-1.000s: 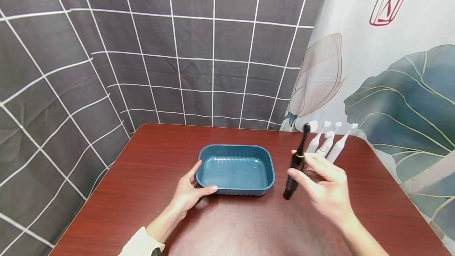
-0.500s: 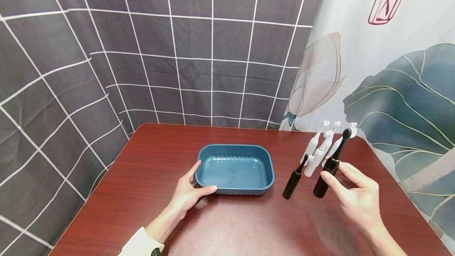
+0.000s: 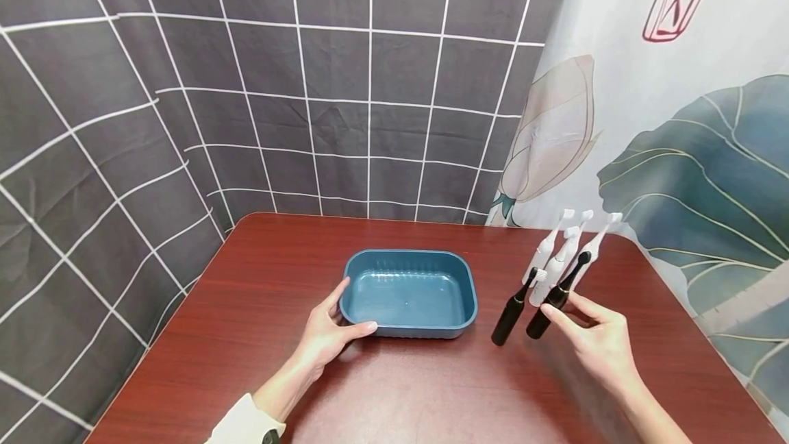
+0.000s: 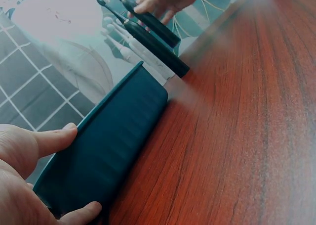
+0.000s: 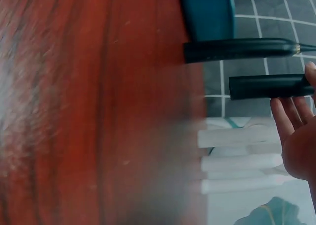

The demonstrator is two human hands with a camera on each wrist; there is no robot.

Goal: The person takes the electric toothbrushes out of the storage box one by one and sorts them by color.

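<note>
My left hand [image 3: 323, 338] holds the near left corner of a blue plastic bin [image 3: 407, 327], its thumb along the near wall. In the left wrist view, that thumb lies at the bin's rim and another finger sits low by its base. A black electric toothbrush [image 3: 557, 297], head up and leaning right, is pinched by the handle in my right hand [image 3: 600, 341]. The right wrist view puts its base slightly off the tabletop. Just left of it stands a second black electric toothbrush [image 3: 508, 317], untouched. Several white electric toothbrushes [image 3: 544, 252] stand behind, partly hidden.
Everything is on a reddish-brown wooden table [image 3: 259, 279]. A dark grid-patterned curtain [image 3: 333, 122] hangs behind and to the left. On the right hangs a pale curtain [image 3: 629, 108] with leaf and flower prints, close to the white toothbrushes.
My right hand let go of one black toothbrush, which now stands alone. It took a second one, shifted right, then back left and lower with it. My left hand stays at the bin.
</note>
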